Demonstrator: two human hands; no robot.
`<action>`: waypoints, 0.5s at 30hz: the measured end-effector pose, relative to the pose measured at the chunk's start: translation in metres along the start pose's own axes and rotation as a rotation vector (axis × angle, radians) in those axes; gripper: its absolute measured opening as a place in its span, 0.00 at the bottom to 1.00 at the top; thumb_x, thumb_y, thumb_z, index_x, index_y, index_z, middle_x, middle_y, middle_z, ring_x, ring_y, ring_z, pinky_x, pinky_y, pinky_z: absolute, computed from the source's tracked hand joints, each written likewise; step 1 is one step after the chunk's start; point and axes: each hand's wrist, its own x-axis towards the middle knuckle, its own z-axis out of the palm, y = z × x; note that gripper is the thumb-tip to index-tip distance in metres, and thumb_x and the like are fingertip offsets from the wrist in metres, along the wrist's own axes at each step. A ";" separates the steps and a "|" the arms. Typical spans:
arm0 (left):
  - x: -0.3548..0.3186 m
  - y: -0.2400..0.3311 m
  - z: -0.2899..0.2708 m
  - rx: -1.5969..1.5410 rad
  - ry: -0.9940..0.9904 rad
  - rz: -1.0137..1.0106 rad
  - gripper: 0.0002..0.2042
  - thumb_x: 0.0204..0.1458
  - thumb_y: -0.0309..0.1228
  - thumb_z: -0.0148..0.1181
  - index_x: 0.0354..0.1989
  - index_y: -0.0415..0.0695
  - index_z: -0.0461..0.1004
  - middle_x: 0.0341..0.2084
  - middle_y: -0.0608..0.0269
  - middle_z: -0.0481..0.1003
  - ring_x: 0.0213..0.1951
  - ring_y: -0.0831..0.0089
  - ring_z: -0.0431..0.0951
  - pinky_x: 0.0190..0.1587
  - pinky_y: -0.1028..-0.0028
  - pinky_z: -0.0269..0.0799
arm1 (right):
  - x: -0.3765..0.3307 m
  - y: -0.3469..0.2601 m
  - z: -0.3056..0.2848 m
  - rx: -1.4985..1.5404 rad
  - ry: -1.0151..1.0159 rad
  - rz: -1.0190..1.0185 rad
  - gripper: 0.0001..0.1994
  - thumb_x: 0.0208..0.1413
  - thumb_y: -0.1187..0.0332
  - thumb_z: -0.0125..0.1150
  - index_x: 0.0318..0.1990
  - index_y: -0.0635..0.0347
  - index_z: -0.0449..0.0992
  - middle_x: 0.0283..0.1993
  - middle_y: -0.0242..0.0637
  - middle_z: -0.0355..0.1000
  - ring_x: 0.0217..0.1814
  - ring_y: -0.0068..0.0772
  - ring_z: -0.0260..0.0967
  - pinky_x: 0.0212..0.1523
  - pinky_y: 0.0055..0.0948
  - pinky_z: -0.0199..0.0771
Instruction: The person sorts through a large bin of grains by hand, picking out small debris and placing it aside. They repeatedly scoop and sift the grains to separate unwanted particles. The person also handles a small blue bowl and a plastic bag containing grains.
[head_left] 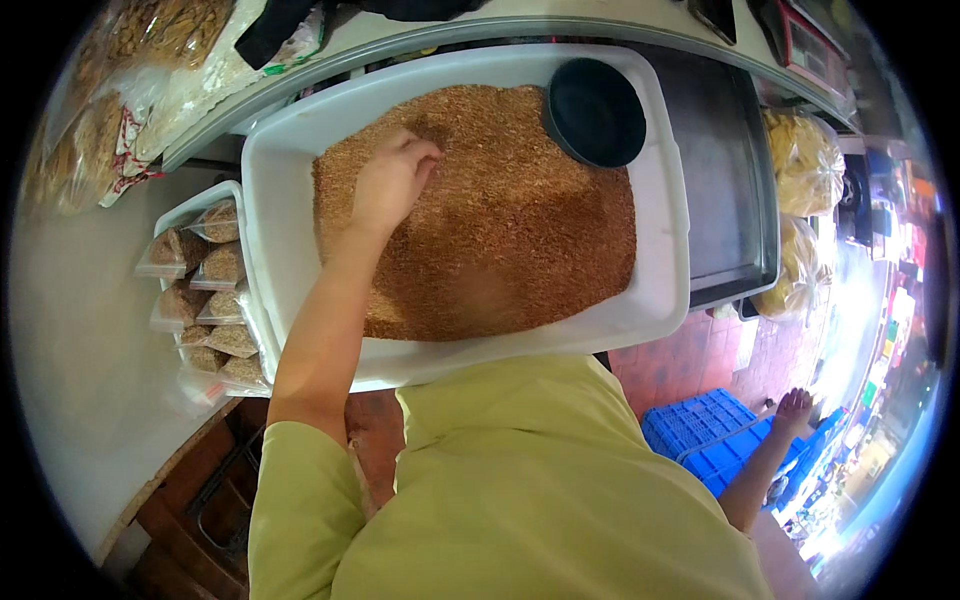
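Note:
A large white plastic tub (662,250) holds a broad bed of reddish-brown, coarse granular material (530,220). My left hand (392,180) is over the left part of this bed, its fingers bent together close to the surface. What they hold, if anything, is hidden. In the tub's far right corner a dark green round bowl (596,112) rests tilted on the granules. My right hand (795,408) is held out to the right, away from the tub, with its fingers stretched up and nothing visible in it.
Left of the tub, a white basket (232,190) holds several small clear bags of brown granules (222,265). A metal tray (712,170) adjoins it on the right, near large bags of pale yellow food (800,165). Blue crates (700,425) stand lower right. A counter (480,35) runs behind.

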 end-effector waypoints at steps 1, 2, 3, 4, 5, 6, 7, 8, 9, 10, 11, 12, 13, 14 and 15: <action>0.000 -0.002 0.001 -0.015 -0.008 -0.009 0.06 0.46 0.27 0.60 0.33 0.50 0.77 0.33 0.63 0.72 0.38 0.61 0.75 0.38 0.64 0.73 | -0.013 0.009 0.010 -0.099 -0.058 -0.075 0.21 0.61 0.63 0.46 0.60 0.58 0.60 0.58 0.39 0.63 0.55 0.38 0.64 0.52 0.35 0.68; 0.000 -0.004 0.002 -0.028 -0.014 -0.017 0.06 0.46 0.27 0.60 0.33 0.50 0.76 0.33 0.63 0.72 0.38 0.61 0.75 0.38 0.64 0.73 | -0.026 0.018 0.023 -0.197 -0.117 -0.148 0.21 0.61 0.61 0.46 0.60 0.57 0.61 0.59 0.39 0.63 0.55 0.38 0.64 0.52 0.35 0.67; 0.000 -0.004 0.003 -0.010 -0.016 0.010 0.06 0.46 0.27 0.60 0.33 0.49 0.76 0.33 0.63 0.72 0.38 0.61 0.75 0.38 0.64 0.73 | -0.042 0.021 0.044 -0.163 -0.133 -0.103 0.21 0.61 0.61 0.47 0.60 0.57 0.61 0.59 0.39 0.63 0.55 0.38 0.64 0.53 0.34 0.66; -0.001 -0.005 0.002 0.010 -0.016 0.032 0.06 0.46 0.27 0.60 0.33 0.49 0.76 0.33 0.63 0.72 0.38 0.61 0.75 0.38 0.63 0.73 | -0.052 0.021 0.064 -0.128 -0.153 -0.056 0.21 0.61 0.62 0.48 0.60 0.56 0.62 0.60 0.39 0.62 0.55 0.39 0.64 0.54 0.33 0.65; 0.001 -0.005 0.001 0.028 -0.015 0.062 0.05 0.46 0.27 0.60 0.33 0.49 0.76 0.33 0.63 0.72 0.38 0.61 0.75 0.37 0.63 0.74 | -0.053 0.030 0.068 -0.178 -0.252 -0.144 0.21 0.61 0.62 0.49 0.59 0.57 0.63 0.59 0.39 0.63 0.55 0.38 0.64 0.54 0.32 0.65; 0.002 -0.004 0.000 0.045 -0.015 0.066 0.05 0.46 0.27 0.60 0.33 0.49 0.76 0.33 0.63 0.72 0.38 0.61 0.75 0.37 0.63 0.74 | -0.079 0.028 0.094 -0.177 -0.284 -0.165 0.21 0.60 0.62 0.50 0.59 0.58 0.63 0.58 0.39 0.64 0.54 0.39 0.64 0.54 0.32 0.64; 0.001 -0.001 -0.001 0.058 -0.012 0.068 0.05 0.46 0.27 0.59 0.33 0.49 0.76 0.33 0.63 0.72 0.38 0.61 0.75 0.37 0.64 0.74 | -0.099 0.026 0.115 -0.228 -0.349 -0.251 0.20 0.61 0.65 0.48 0.59 0.61 0.63 0.58 0.41 0.63 0.54 0.37 0.64 0.54 0.30 0.65; 0.001 0.000 -0.002 0.068 -0.009 0.069 0.05 0.46 0.28 0.59 0.32 0.49 0.76 0.33 0.64 0.72 0.38 0.61 0.75 0.38 0.64 0.74 | -0.116 0.023 0.134 -0.280 -0.415 -0.338 0.19 0.61 0.68 0.47 0.58 0.64 0.63 0.58 0.43 0.63 0.55 0.35 0.65 0.53 0.27 0.67; 0.000 0.000 -0.002 0.077 -0.010 0.070 0.05 0.47 0.28 0.59 0.32 0.49 0.76 0.33 0.64 0.72 0.38 0.61 0.75 0.38 0.64 0.74 | -0.136 0.020 0.154 -0.291 -0.453 -0.385 0.18 0.61 0.68 0.48 0.57 0.64 0.65 0.56 0.42 0.65 0.53 0.32 0.65 0.51 0.26 0.67; 0.000 -0.001 -0.001 0.083 -0.010 0.074 0.05 0.47 0.28 0.59 0.33 0.50 0.76 0.33 0.64 0.72 0.38 0.61 0.75 0.38 0.64 0.74 | -0.157 0.016 0.174 -0.302 -0.490 -0.435 0.17 0.61 0.69 0.49 0.55 0.64 0.66 0.54 0.41 0.66 0.51 0.30 0.66 0.50 0.25 0.68; -0.001 -0.001 -0.001 0.090 -0.008 0.074 0.05 0.47 0.28 0.59 0.33 0.50 0.76 0.33 0.64 0.72 0.38 0.61 0.75 0.38 0.64 0.74 | -0.175 0.013 0.190 -0.313 -0.529 -0.485 0.16 0.60 0.69 0.50 0.54 0.64 0.68 0.52 0.39 0.68 0.48 0.27 0.67 0.48 0.24 0.68; -0.002 0.001 -0.002 0.089 -0.003 0.079 0.05 0.47 0.28 0.59 0.32 0.50 0.76 0.33 0.64 0.72 0.38 0.62 0.75 0.38 0.64 0.73 | -0.190 0.011 0.203 -0.319 -0.567 -0.523 0.15 0.60 0.69 0.51 0.52 0.64 0.69 0.50 0.38 0.68 0.46 0.26 0.67 0.47 0.24 0.68; -0.002 0.002 -0.003 0.088 0.001 0.082 0.05 0.47 0.28 0.59 0.32 0.50 0.76 0.33 0.65 0.72 0.38 0.62 0.75 0.38 0.64 0.73 | -0.203 0.011 0.214 -0.326 -0.606 -0.559 0.14 0.60 0.68 0.51 0.51 0.64 0.70 0.49 0.37 0.69 0.45 0.24 0.67 0.46 0.24 0.68; -0.002 0.003 -0.004 0.087 0.007 0.085 0.04 0.47 0.28 0.59 0.32 0.50 0.76 0.33 0.65 0.72 0.38 0.62 0.75 0.38 0.64 0.73 | -0.214 0.012 0.222 -0.332 -0.646 -0.596 0.13 0.60 0.67 0.52 0.50 0.63 0.71 0.47 0.36 0.70 0.43 0.23 0.66 0.45 0.24 0.68; -0.003 0.003 -0.004 0.088 0.008 0.094 0.04 0.46 0.28 0.59 0.32 0.49 0.76 0.33 0.65 0.72 0.38 0.62 0.75 0.38 0.64 0.73 | -0.224 0.015 0.227 -0.315 -0.691 -0.565 0.13 0.61 0.66 0.52 0.48 0.64 0.72 0.48 0.36 0.69 0.40 0.21 0.65 0.44 0.23 0.67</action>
